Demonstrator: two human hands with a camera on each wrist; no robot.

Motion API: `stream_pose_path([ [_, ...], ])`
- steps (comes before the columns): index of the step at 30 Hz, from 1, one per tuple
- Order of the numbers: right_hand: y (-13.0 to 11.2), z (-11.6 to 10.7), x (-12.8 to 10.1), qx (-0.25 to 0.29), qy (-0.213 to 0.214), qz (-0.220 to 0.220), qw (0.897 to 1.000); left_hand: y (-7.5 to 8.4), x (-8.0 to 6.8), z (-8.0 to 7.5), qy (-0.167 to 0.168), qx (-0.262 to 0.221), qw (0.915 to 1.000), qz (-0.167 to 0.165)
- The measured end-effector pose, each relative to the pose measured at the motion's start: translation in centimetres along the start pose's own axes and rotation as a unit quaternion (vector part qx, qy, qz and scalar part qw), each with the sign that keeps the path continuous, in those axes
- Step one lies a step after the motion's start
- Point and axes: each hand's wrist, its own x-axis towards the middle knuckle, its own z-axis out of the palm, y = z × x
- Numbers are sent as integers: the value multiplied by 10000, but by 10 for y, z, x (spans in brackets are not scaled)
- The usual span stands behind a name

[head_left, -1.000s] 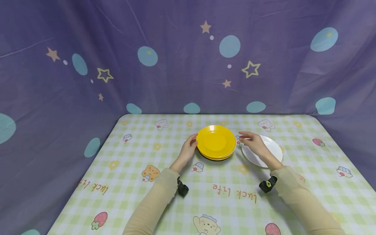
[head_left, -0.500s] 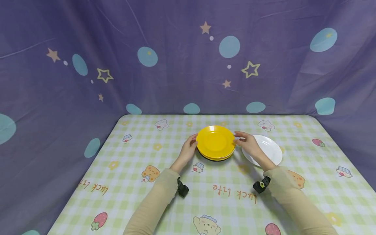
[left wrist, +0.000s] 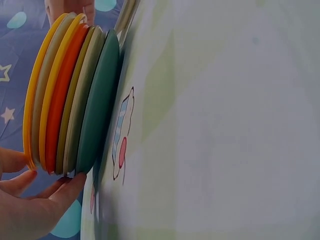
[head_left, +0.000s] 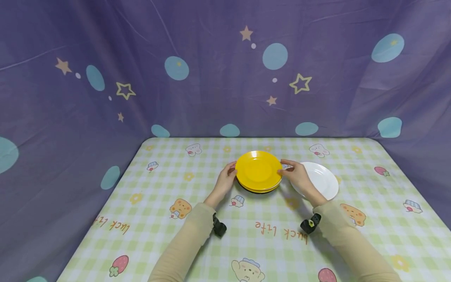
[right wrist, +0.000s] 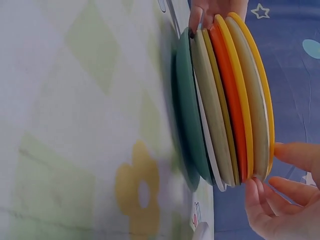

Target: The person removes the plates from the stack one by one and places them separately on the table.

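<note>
Flanking plate stack: left hand, right hand, fingers pinching rim; white plate bare.

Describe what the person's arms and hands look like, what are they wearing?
Both arms are in long, plain beige sleeves that end at the wrists. The left hand and right hand are bare, with no gloves or rings visible. A small black device is strapped under each wrist; the right one carries a yellow mark.

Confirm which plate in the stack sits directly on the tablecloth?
The dark green plate, lowest in the stack. Its face lies against the tablecloth; the beige, olive, orange and yellow plates all lie above it.
</note>
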Motion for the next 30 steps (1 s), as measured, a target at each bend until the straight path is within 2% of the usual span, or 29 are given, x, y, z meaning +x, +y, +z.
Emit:
stream_pose_path([
  [8,-1,5,2,-361,117,425,9984,2,-3,2,86,85,9999,2],
  [15,0,8,2,-356,224,607,9973,-33,18,4,234,142,9996,0],
  [30,-1,2,1,152,161,915,9956,-32,18,6,346,292,9990,18],
])
